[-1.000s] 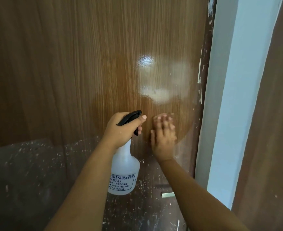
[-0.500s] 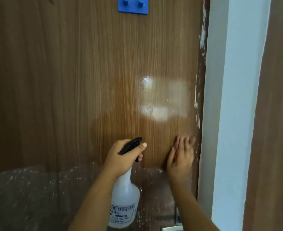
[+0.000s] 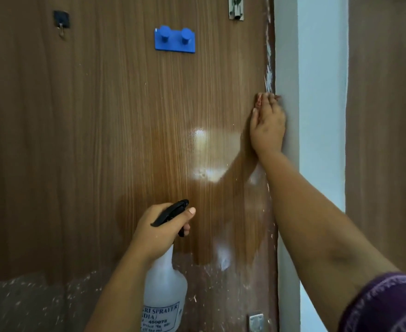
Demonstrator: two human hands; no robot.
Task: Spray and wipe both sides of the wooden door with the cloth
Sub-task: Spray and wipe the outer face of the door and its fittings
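My left hand (image 3: 160, 230) grips the neck of the spray bottle (image 3: 165, 292), fingers curled round it, thumb lying along the black trigger head (image 3: 172, 212) and one fingertip showing under the trigger; the rest of those fingers are hidden behind the bottle. The bottle hangs below my fist, translucent white, with a printed label whose lower lines are cut off by the bottom edge of the view. My right hand (image 3: 267, 125) lies up and to the right of the left, flat against the wooden door (image 3: 89, 140) right at its edge, fingers straight and pointing up. I see only its back, and the fingertips are blurred where they meet the door's edge and the grey frame (image 3: 287, 56), so I cannot tell whether anything lies under the palm; no cloth shows. Between my two hands the door's surface has a darker, wet-looking patch with a bright glare spot (image 3: 205, 154) just left of my right wrist. Above my left hand a blue double-peg hook (image 3: 174, 40) sits on the door; further up-left a small dark hook (image 3: 61, 20), and above my right hand a pale fitting (image 3: 236, 8) cut off by the top edge. Below my right forearm, a metal piece (image 3: 256, 321) is half cut off. A purple sleeve (image 3: 388, 305) fills the lower right corner.
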